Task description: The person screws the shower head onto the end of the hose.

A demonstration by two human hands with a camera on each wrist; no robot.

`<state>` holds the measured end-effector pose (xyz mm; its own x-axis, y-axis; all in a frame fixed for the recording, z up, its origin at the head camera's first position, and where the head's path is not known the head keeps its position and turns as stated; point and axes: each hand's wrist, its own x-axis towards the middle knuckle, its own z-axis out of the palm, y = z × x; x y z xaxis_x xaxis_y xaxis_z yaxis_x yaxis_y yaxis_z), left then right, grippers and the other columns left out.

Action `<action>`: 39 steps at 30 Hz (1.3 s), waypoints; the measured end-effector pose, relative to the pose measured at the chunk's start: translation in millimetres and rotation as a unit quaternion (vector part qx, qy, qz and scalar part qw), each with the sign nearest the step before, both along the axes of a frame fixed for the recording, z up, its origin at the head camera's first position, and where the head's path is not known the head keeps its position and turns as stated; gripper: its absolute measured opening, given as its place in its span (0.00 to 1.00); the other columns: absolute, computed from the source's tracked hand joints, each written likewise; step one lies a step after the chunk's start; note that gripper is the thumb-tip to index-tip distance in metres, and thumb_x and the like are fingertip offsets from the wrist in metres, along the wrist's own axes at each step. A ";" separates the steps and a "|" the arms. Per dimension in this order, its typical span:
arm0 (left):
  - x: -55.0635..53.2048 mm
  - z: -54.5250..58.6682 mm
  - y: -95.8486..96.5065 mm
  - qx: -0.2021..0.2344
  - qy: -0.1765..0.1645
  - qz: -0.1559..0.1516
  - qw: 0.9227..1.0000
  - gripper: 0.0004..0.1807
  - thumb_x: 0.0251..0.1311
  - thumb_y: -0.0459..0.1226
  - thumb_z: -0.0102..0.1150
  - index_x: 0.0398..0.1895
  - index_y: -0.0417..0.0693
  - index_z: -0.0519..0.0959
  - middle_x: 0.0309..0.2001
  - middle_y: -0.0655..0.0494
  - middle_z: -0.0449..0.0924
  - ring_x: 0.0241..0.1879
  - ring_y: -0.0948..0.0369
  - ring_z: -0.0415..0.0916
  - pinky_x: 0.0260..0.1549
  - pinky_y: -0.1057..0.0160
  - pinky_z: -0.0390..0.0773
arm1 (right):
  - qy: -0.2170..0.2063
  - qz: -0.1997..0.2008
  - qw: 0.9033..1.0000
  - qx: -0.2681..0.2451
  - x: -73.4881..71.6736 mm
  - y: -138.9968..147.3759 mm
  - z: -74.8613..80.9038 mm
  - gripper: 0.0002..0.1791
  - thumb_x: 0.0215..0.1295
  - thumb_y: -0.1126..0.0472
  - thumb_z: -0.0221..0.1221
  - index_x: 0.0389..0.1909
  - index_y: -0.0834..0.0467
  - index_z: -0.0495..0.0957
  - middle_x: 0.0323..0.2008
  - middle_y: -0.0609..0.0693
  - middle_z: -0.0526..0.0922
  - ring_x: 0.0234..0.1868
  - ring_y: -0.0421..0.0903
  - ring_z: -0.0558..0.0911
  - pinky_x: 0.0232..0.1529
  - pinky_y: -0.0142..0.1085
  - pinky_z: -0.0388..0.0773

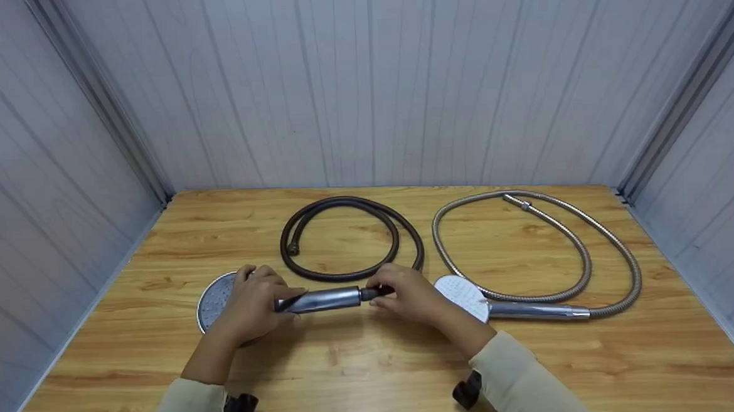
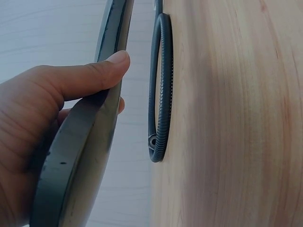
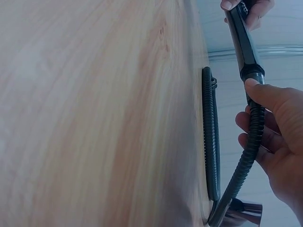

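Note:
My left hand (image 1: 256, 306) grips a dark-bodied shower head (image 1: 328, 300) at its neck, the grey spray face partly covered by the fingers. The shower head lies sideways, handle end toward the right. At that end my right hand (image 1: 406, 292) pinches the end of a black shower hose (image 3: 253, 127) between thumb and fingers. Hose end and handle meet in line in the right wrist view; how tightly they are joined cannot be told. The rest of this hose (image 1: 345, 276) lies coiled on the table behind the hands. The left wrist view shows the thumb along the shower head's dark edge (image 2: 111, 38).
Right of my hands lies a chrome shower head (image 1: 536, 311) with a silver hose (image 1: 632, 261) looped behind it. Its white spray face (image 1: 459, 295) sits close beside my right wrist. Pale panel walls (image 1: 367, 86) enclose the wooden table (image 1: 351, 382) at the back and sides.

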<state>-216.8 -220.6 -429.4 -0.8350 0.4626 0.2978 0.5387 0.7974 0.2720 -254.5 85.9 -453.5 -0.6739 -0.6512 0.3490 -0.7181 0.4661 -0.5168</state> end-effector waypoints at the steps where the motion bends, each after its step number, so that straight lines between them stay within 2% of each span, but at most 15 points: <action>1: 0.0 0.0 -0.1 0.000 0.000 0.000 1.000 0.21 0.41 0.41 0.79 0.45 0.57 0.88 0.33 0.62 0.83 0.41 0.58 0.69 0.58 0.37 0.54 | -0.001 -0.001 1.000 0.000 0.1 0.0 0.2 0.09 0.61 0.64 0.67 0.42 0.60 0.82 0.40 0.50 0.80 0.41 0.44 0.81 0.43 0.35 0.79; 15: -0.8 -0.3 -0.9 -0.007 -0.002 0.004 1.000 0.21 0.42 0.42 0.79 0.45 0.58 0.88 0.33 0.62 0.83 0.42 0.58 0.69 0.58 0.36 0.53 | -0.001 0.004 1.000 0.021 0.7 -0.7 1.4 0.11 0.64 0.61 0.64 0.46 0.60 0.83 0.41 0.50 0.80 0.41 0.43 0.79 0.43 0.37 0.78; 20: -0.3 -0.3 -0.8 -0.006 -0.005 0.005 1.000 0.21 0.42 0.42 0.78 0.45 0.58 0.88 0.33 0.61 0.83 0.42 0.58 0.69 0.59 0.36 0.53 | -0.010 -0.001 1.000 0.008 1.0 -1.4 -0.6 0.16 0.60 0.64 0.67 0.49 0.60 0.80 0.44 0.51 0.80 0.42 0.45 0.81 0.43 0.36 0.79; 25: -0.2 -0.2 -0.6 -0.002 -0.005 0.001 1.000 0.22 0.42 0.42 0.79 0.45 0.57 0.88 0.33 0.61 0.82 0.42 0.58 0.69 0.59 0.37 0.53 | 0.001 -0.005 1.000 -0.009 0.2 -2.8 -2.4 0.17 0.55 0.66 0.70 0.43 0.59 0.75 0.43 0.51 0.78 0.42 0.46 0.81 0.43 0.35 0.79; 30: -0.1 -0.2 -0.3 0.000 -0.007 0.002 1.000 0.22 0.42 0.42 0.79 0.45 0.56 0.88 0.33 0.62 0.82 0.43 0.58 0.69 0.60 0.37 0.51 | 0.016 0.008 0.999 -0.027 0.1 -3.4 -2.7 0.14 0.55 0.69 0.69 0.38 0.59 0.74 0.40 0.50 0.77 0.40 0.44 0.81 0.41 0.32 0.79; 39: -0.5 0.1 0.3 -0.003 -0.006 0.007 1.000 0.22 0.41 0.41 0.79 0.45 0.57 0.88 0.33 0.62 0.82 0.42 0.58 0.68 0.59 0.38 0.52 | 0.006 -0.003 1.000 -0.013 0.2 -2.6 -2.1 0.11 0.57 0.67 0.68 0.39 0.59 0.76 0.39 0.49 0.78 0.40 0.44 0.80 0.41 0.34 0.79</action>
<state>-217.3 -220.3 -429.3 -0.8449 0.4528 0.2847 0.5244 0.8062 0.2740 -254.3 83.3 -455.6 -0.6728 -0.6382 0.3744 -0.7221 0.4560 -0.5203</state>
